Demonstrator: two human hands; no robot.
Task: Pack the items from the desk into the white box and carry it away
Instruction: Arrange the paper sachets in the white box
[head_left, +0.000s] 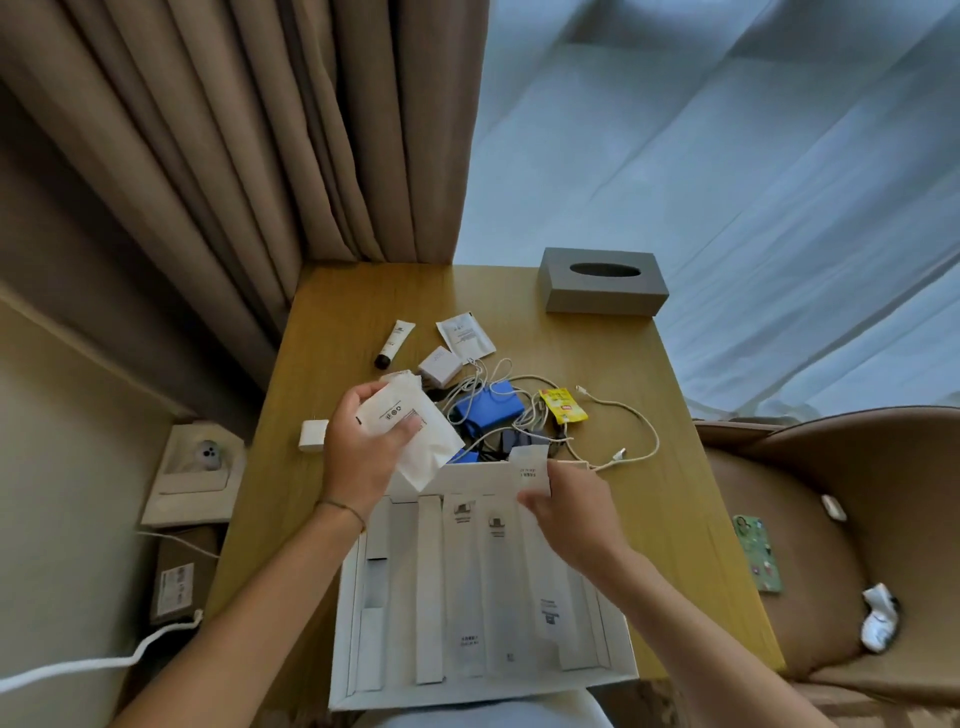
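Head view: your left hand (363, 447) grips a white packet (410, 431) over the white box (483, 597), ready to drop in; right hand (571, 512) pinches a slim sachet (532, 470), slotting it.

White box (483, 691): open, flat, at near edge of surface (675, 467); long white packets lie side by side inside. White pouch (415, 431) tilted above box's far left corner. Mid-surface: small tube (395, 344), flat sachet (465, 339), small carton (439, 366), blue pack (488, 408) tangled in white cable (623, 415), yellow sachet (563, 405). White block (313, 435) near left edge.
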